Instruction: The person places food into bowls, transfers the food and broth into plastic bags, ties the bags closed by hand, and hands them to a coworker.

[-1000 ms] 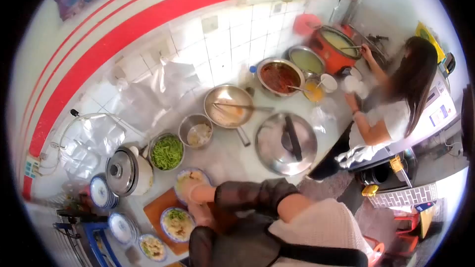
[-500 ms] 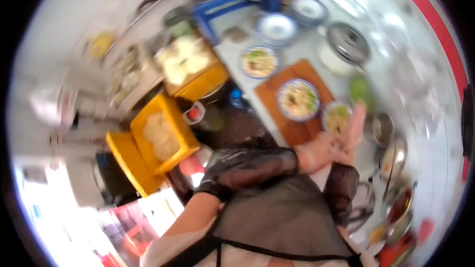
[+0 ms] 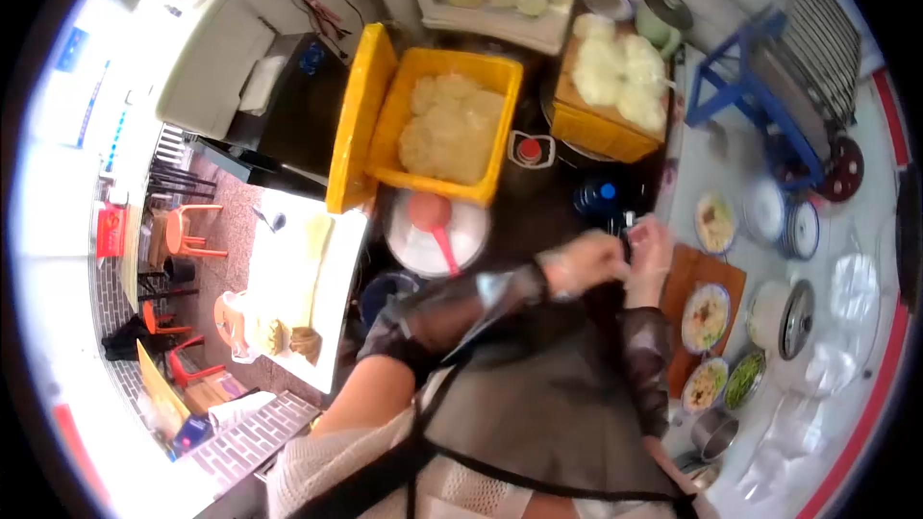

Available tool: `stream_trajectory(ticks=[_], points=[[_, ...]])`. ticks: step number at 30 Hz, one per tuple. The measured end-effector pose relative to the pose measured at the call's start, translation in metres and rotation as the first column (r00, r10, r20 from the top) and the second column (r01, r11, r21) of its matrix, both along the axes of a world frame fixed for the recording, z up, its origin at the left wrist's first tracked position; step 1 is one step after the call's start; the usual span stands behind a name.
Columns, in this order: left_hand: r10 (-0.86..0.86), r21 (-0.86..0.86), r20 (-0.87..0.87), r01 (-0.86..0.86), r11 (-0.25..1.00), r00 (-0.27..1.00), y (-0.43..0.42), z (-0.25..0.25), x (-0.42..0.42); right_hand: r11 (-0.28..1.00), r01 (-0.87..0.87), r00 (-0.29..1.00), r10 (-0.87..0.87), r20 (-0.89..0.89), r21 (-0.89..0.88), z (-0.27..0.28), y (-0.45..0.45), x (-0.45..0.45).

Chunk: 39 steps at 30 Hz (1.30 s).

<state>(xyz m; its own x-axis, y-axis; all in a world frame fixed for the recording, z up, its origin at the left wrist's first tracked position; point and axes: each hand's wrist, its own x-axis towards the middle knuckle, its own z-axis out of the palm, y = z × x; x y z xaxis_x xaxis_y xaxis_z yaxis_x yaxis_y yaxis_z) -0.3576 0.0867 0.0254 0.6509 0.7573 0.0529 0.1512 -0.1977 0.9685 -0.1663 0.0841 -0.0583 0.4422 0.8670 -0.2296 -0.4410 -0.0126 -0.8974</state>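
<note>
Both hands are raised in front of my apron, close together beside the wooden board (image 3: 731,279). My left hand (image 3: 582,264) is closed, its fingertips pinched towards the right hand; whatever is in them is too small to make out. My right hand (image 3: 651,259) is held upright, with a clear film-like sheen on it, and its fingers are blurred. Near it, a bowl of noodles (image 3: 706,319) sits on the board. A second noodle bowl (image 3: 705,384) is at the board's near end, and a third noodle bowl (image 3: 715,221) stands beyond it.
A yellow box (image 3: 510,135) of pale rounds stands open at the left of the dark counter. White dough pieces (image 3: 620,77) lie behind. A white basin (image 3: 399,240) holds a red ladle (image 3: 431,216). Right are a lidded pot (image 3: 769,312), greens bowl (image 3: 745,380) and stacked bowls (image 3: 803,231).
My view has swung left, so the bowls now sit farther right. My left hand has come off the right hand's wrist area, and the right hand's outstretched fingers have drawn in.
</note>
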Motion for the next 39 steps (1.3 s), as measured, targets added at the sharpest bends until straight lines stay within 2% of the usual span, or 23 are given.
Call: stream_trajectory(ticks=[3, 5, 6, 7, 9, 10, 11, 13, 15, 16, 19, 22, 23, 25, 27, 29, 30, 31, 33, 34, 36, 37, 39], points=[[0.415, -0.397, -0.172, -0.448, 0.801, 0.894, 0.044, -0.021, -0.101, 0.879, -0.370, 0.901, 0.419, 0.115, -0.301, 0.008, 0.042, -0.108], [0.625, -0.132, -0.428, -0.729, 0.671, 0.653, 0.070, -0.094, -0.162, 0.685, -0.636, 0.711, 0.699, 0.074, -0.355, -0.015, 0.073, -0.178], [0.776, -0.138, -0.413, -0.875, 0.464, 0.477, 0.068, -0.153, -0.188, 0.662, -0.694, 0.643, 0.747, 0.171, -0.283, -0.047, 0.090, -0.207], [0.786, -0.001, -0.483, -0.897, 0.441, 0.387, 0.076, -0.165, -0.214, 0.626, -0.753, 0.573, 0.775, 0.265, -0.203, -0.086, 0.117, -0.238], [0.912, -0.108, -0.348, -0.976, 0.190, 0.216, 0.078, -0.255, -0.245, 0.694, -0.714, 0.305, 0.428, 0.851, -0.093, -0.153, 0.174, -0.298], [0.911, -0.107, -0.364, -0.981, 0.164, 0.192, 0.091, -0.258, -0.254, 0.674, -0.731, 0.297, 0.449, 0.843, -0.102, -0.163, 0.200, -0.324], [0.912, 0.059, -0.378, -0.979, 0.195, 0.159, 0.103, -0.253, -0.263, 0.548, -0.706, 0.063, 0.679, 0.732, -0.448, -0.172, 0.220, -0.346], [0.900, 0.207, -0.415, -0.950, 0.235, 0.132, 0.125, -0.270, -0.277, 0.320, -0.584, -0.154, 0.858, 0.489, -0.746, -0.209, 0.231, -0.360], [0.914, 0.169, -0.323, -0.935, 0.312, 0.247, 0.150, -0.295, -0.285, 0.004, -0.775, -0.271, 0.901, 0.338, -0.632, -0.240, 0.220, -0.348], [0.915, 0.149, -0.290, -0.932, 0.332, 0.280, 0.163, -0.312, -0.288, 0.240, -0.849, -0.225, 0.642, 0.733, -0.470, -0.213, 0.206, -0.332], [0.610, 0.371, -0.734, -0.575, 0.729, 0.300, 0.198, -0.339, -0.296, 0.255, -0.924, -0.066, 0.626, 0.777, -0.283, -0.197, 0.202, -0.285], [0.488, 0.216, -0.829, -0.649, 0.730, 0.273, 0.214, -0.321, -0.319, 0.272, -0.854, 0.042, 0.885, 0.463, -0.444, -0.181, 0.230, -0.262], [0.439, 0.161, -0.857, -0.669, 0.726, 0.270, 0.215, -0.314, -0.326, 0.351, -0.822, -0.094, 0.693, 0.715, -0.449, -0.131, 0.255, -0.273], [0.374, 0.096, -0.888, -0.685, 0.722, 0.269, 0.213, -0.306, -0.338, 0.571, -0.788, 0.094, 0.483, 0.870, -0.231, -0.113, 0.277, -0.297], [0.733, -0.215, -0.600, -0.947, 0.237, 0.320, 0.213, -0.300, -0.353, 0.565, -0.825, 0.292, 0.467, 0.835, -0.027, -0.103, 0.281, -0.353], [0.791, -0.184, -0.564, -0.970, 0.161, 0.238, 0.217, -0.298, -0.357, 0.501, -0.855, 0.153, 0.490, 0.858, -0.133, -0.185, 0.270, -0.387], [0.844, -0.161, -0.515, -0.984, 0.076, 0.149, 0.219, -0.296, -0.358, 0.188, -0.888, -0.327, 0.387, 0.862, -0.421, -0.202, 0.277, -0.394], [0.844, -0.156, -0.516, -0.985, 0.076, 0.147, 0.224, -0.280, -0.356, -0.072, -0.707, -0.706, 0.122, 0.697, -0.703, -0.226, 0.280, -0.399], [0.533, 0.150, -0.816, -0.809, 0.569, 0.224, 0.226, -0.252, -0.344, -0.048, -0.636, -0.771, 0.075, 0.632, -0.770, -0.324, 0.263, -0.377], [0.530, 0.141, -0.817, -0.812, 0.567, 0.228, 0.213, -0.272, -0.337, -0.020, -0.555, -0.832, 0.023, 0.555, -0.831, -0.355, 0.255, -0.365], [0.598, 0.520, -0.764, -0.318, 0.793, 0.242, 0.186, -0.337, -0.326, 0.071, -0.630, -0.740, 0.249, 0.625, -0.773, -0.270, 0.260, -0.362], [0.601, 0.519, -0.762, -0.327, 0.790, 0.244, 0.178, -0.350, -0.321, 0.105, -0.648, -0.697, 0.316, 0.644, -0.754, -0.239, 0.262, -0.362], [0.404, 0.220, -0.885, -0.556, 0.802, 0.232, 0.179, -0.354, -0.313, 0.095, -0.750, -0.600, 0.318, 0.734, -0.654, -0.275, 0.265, -0.361]])
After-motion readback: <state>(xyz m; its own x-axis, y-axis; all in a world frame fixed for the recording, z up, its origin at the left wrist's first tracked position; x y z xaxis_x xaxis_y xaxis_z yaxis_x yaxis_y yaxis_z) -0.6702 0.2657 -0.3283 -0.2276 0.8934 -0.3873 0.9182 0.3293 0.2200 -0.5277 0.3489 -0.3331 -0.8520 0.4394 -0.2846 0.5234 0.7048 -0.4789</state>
